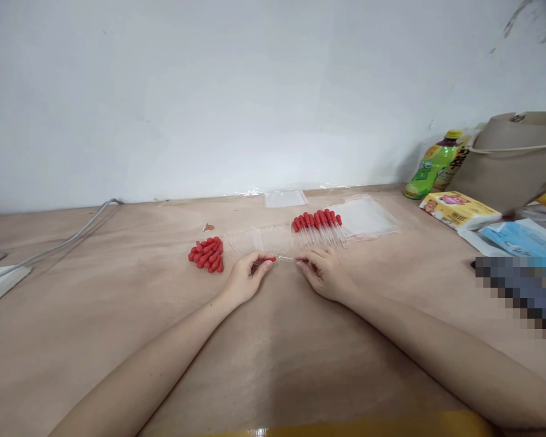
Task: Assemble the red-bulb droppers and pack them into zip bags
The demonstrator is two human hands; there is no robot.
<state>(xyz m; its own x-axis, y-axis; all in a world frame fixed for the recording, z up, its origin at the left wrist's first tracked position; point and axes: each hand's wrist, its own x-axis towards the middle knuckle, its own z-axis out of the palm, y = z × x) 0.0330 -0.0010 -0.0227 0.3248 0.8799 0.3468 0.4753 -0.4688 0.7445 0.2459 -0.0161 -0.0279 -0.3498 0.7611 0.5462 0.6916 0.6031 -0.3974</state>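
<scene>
My left hand (pixel 248 276) pinches a red rubber dropper bulb (pixel 272 260) between thumb and fingers. Facing it, my right hand (pixel 324 273) grips a thin clear dropper tube (pixel 286 258), whose end points left at the bulb with a small gap between them. A pile of loose red bulbs (pixel 206 255) lies left of my left hand. Beyond both hands, a row of bare clear tubes (pixel 270 239) rests on the table. Just past my right hand, several droppers with red bulbs fitted (pixel 317 222) lie side by side, bulbs toward the wall.
Clear plastic bags (pixel 368 216) lie behind the droppers, with a white packet (pixel 286 198) by the wall. At right stand a green bottle (pixel 432 167), a beige bucket (pixel 505 164), a yellow tissue pack (pixel 459 210) and a blue mask (pixel 523 237). A grey cable (pixel 79 233) crosses the left side.
</scene>
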